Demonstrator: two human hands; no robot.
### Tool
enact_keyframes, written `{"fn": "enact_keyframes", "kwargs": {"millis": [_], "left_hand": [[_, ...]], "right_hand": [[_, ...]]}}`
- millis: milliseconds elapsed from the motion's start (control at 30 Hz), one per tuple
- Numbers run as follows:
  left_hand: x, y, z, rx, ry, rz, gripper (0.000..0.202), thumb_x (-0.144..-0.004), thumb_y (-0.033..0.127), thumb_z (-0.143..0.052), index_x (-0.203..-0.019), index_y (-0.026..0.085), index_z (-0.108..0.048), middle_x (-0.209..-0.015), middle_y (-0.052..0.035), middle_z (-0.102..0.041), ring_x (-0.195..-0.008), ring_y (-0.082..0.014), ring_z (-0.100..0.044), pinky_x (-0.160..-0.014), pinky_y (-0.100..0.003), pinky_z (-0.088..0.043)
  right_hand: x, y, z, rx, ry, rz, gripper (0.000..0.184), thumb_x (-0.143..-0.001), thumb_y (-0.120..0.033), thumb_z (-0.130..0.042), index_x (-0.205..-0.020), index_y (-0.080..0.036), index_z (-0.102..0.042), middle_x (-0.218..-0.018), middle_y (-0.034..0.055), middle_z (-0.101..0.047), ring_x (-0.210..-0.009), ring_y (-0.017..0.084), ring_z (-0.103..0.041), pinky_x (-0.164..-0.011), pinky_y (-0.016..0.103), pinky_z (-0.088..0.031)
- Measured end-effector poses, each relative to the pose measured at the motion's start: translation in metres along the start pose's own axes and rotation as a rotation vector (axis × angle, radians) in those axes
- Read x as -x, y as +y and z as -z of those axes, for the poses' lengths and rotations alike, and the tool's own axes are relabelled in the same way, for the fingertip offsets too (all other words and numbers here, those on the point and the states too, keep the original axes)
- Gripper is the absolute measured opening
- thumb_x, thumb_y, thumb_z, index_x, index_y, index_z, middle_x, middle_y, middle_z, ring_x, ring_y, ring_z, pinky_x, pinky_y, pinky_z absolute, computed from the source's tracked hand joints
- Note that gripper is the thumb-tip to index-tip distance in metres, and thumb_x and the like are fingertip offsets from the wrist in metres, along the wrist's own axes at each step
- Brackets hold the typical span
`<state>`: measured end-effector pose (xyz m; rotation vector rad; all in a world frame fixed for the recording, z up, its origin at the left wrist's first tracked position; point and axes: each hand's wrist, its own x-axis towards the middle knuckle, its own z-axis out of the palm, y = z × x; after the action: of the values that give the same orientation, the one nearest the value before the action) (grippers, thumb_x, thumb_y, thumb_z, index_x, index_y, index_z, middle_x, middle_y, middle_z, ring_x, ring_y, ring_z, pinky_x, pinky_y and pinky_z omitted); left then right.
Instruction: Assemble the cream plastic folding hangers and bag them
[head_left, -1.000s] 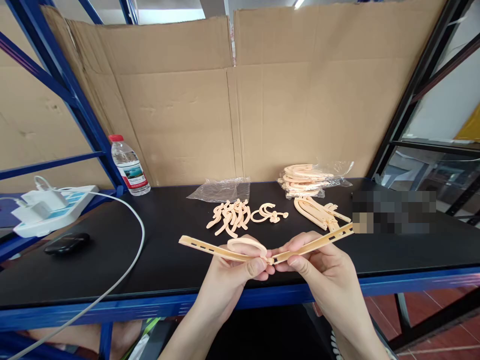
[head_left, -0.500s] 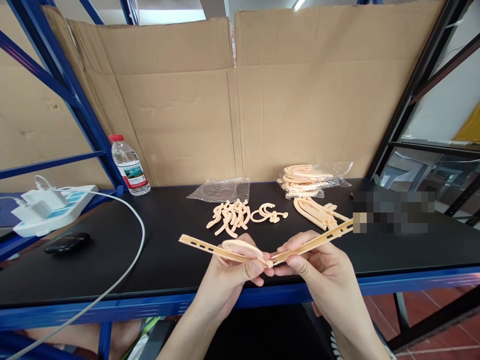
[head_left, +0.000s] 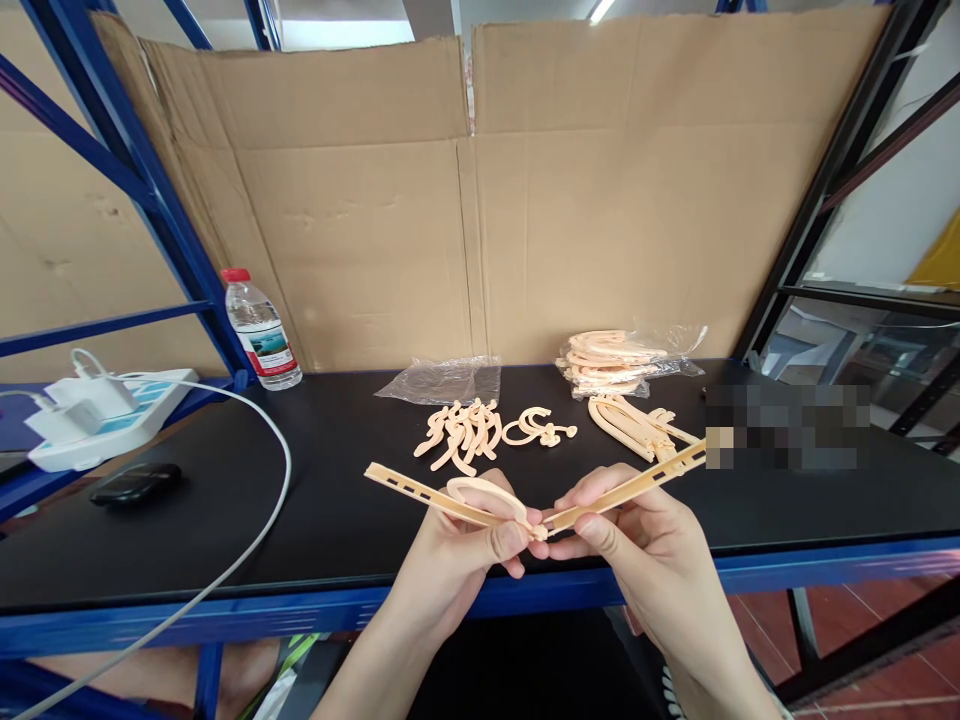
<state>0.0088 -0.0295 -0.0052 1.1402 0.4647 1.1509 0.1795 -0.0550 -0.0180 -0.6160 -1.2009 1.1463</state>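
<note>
My left hand (head_left: 457,560) pinches a beige slotted hanger arm (head_left: 405,485) together with a curved hook piece (head_left: 480,488) arching above it. In my right hand (head_left: 645,540), thumb and fingers close on a second slotted hanger arm (head_left: 630,490), which slants up to the right; its far end runs into a blurred patch. The inner ends of both arms meet or nearly meet at a small knobbed joint (head_left: 538,533) between my fingertips. Whether they are linked there, I cannot tell. Both hands are held above the table's front edge.
Behind my hands lie a pile of curved hook pieces (head_left: 461,435), some looser hooks (head_left: 532,428) and stacked hanger arms (head_left: 626,425). A bag of parts (head_left: 615,362) and a clear plastic bag (head_left: 442,380) sit farther back. Leftward are a bottle (head_left: 262,335), mouse (head_left: 136,485), power strip (head_left: 150,415) and cable (head_left: 287,455).
The outer end of the hanger arm in my left hand has tipped slightly up and to the right. Both hands keep their grip in almost the same place.
</note>
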Motion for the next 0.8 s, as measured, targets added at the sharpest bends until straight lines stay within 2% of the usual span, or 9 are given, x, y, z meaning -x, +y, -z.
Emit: {"fn": "enact_keyframes", "kwargs": {"millis": [100, 267, 433, 633, 733, 800], "left_hand": [[-0.001, 0.001, 0.000, 0.020, -0.016, 0.009, 0.015, -0.065, 0.027, -0.087, -0.070, 0.015, -0.080, -0.065, 0.0002, -0.057, -0.059, -0.0102, -0.066, -0.044, -0.011, -0.048], [-0.002, 0.002, -0.001, 0.024, -0.033, 0.026, 0.013, -0.065, 0.026, -0.086, -0.068, 0.015, -0.080, -0.065, -0.0004, -0.059, -0.057, -0.0109, -0.066, -0.044, -0.012, -0.048], [-0.001, 0.001, -0.001, -0.017, -0.013, 0.011, 0.013, -0.066, 0.026, -0.086, -0.069, 0.016, -0.080, -0.065, -0.0010, -0.059, -0.058, -0.0115, -0.066, -0.044, -0.013, -0.047], [0.001, -0.001, -0.001, -0.067, 0.034, 0.007, 0.011, -0.067, 0.025, -0.085, -0.068, 0.016, -0.079, -0.068, -0.0015, -0.060, -0.059, -0.0118, -0.065, -0.047, -0.015, -0.048], [0.000, -0.001, 0.000, -0.023, 0.032, 0.015, 0.012, -0.065, 0.025, -0.086, -0.066, 0.016, -0.078, -0.067, -0.0004, -0.059, -0.058, -0.0112, -0.065, -0.048, -0.016, -0.048], [-0.001, -0.001, 0.002, 0.013, 0.012, 0.030, 0.014, -0.063, 0.027, -0.087, -0.066, 0.016, -0.078, -0.065, 0.0001, -0.058, -0.056, -0.0106, -0.065, -0.047, -0.015, -0.047]], "right_hand": [[0.001, 0.000, -0.002, -0.002, -0.003, -0.012, 0.003, -0.086, -0.022, -0.071, -0.089, -0.023, -0.071, -0.085, 0.0004, -0.068, -0.079, 0.018, -0.074, -0.069, 0.030, -0.067], [0.001, -0.001, -0.003, 0.016, -0.004, -0.029, 0.004, -0.085, -0.023, -0.073, -0.088, -0.022, -0.071, -0.085, 0.0009, -0.071, -0.074, 0.017, -0.075, -0.067, 0.027, -0.066], [0.000, 0.000, 0.000, 0.028, 0.032, -0.044, 0.007, -0.082, -0.025, -0.075, -0.088, -0.021, -0.071, -0.084, 0.0012, -0.072, -0.071, 0.017, -0.075, -0.066, 0.026, -0.066], [0.003, -0.002, -0.004, 0.009, 0.051, -0.040, 0.006, -0.083, -0.024, -0.074, -0.088, -0.022, -0.072, -0.084, 0.0011, -0.073, -0.075, 0.019, -0.075, -0.068, 0.028, -0.066], [0.006, -0.006, -0.010, 0.028, 0.077, -0.001, 0.005, -0.083, -0.023, -0.075, -0.086, -0.022, -0.071, -0.082, 0.0022, -0.074, -0.073, 0.018, -0.075, -0.071, 0.028, -0.065], [0.006, -0.008, -0.011, 0.010, 0.071, -0.024, 0.007, -0.084, -0.025, -0.074, -0.088, -0.021, -0.070, -0.084, 0.0037, -0.074, -0.076, 0.020, -0.075, -0.072, 0.031, -0.065]]}}
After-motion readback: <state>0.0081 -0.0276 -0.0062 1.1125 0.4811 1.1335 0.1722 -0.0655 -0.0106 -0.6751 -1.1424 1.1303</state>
